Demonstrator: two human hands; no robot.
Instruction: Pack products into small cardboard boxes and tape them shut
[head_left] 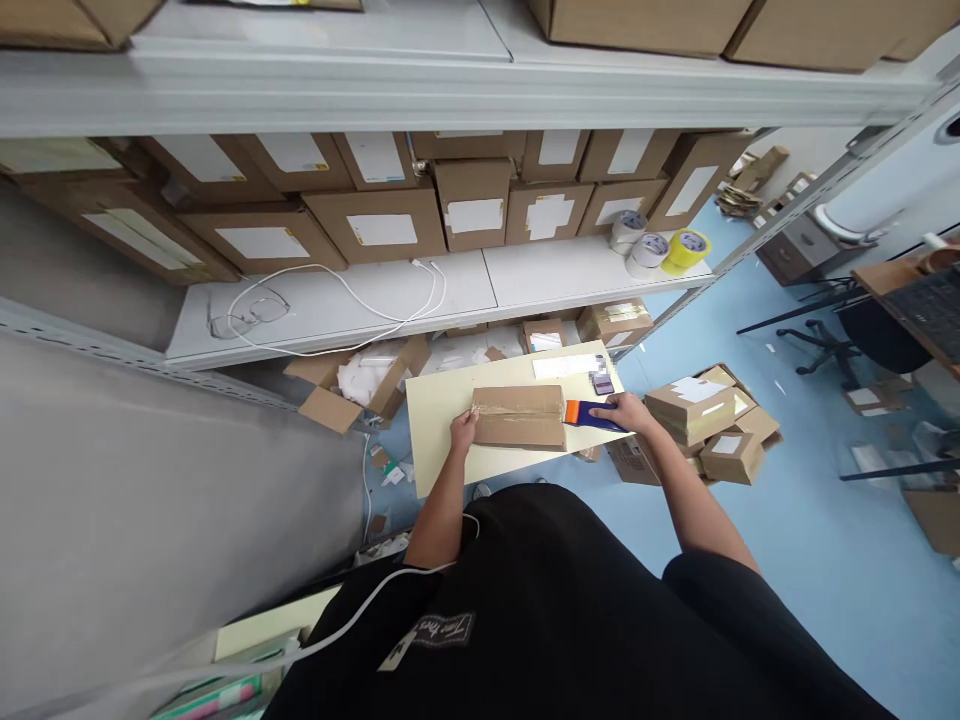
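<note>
A closed cardboard box [517,430] lies on a cream-coloured board [442,470], with clear tape running along its top. At the box's left end, my left hand [464,430] grips the edge with its fingers closed. My right hand [628,411] is wrapped round a flat dark-blue tool with an orange end [587,413]; its exact kind I cannot make out. The orange end points left and meets or nearly meets the box's right end. Behind the tool, a white paper strip [562,367] and a small dark object [602,382] rest on the board.
Shelving [337,330] ahead holds labelled boxes [382,228], a white cable [352,300], glasses [255,312] and rolls of tape [646,254]. An opened carton [330,405] is left of the board. Stacked boxes [694,405] stand on the blue floor at right.
</note>
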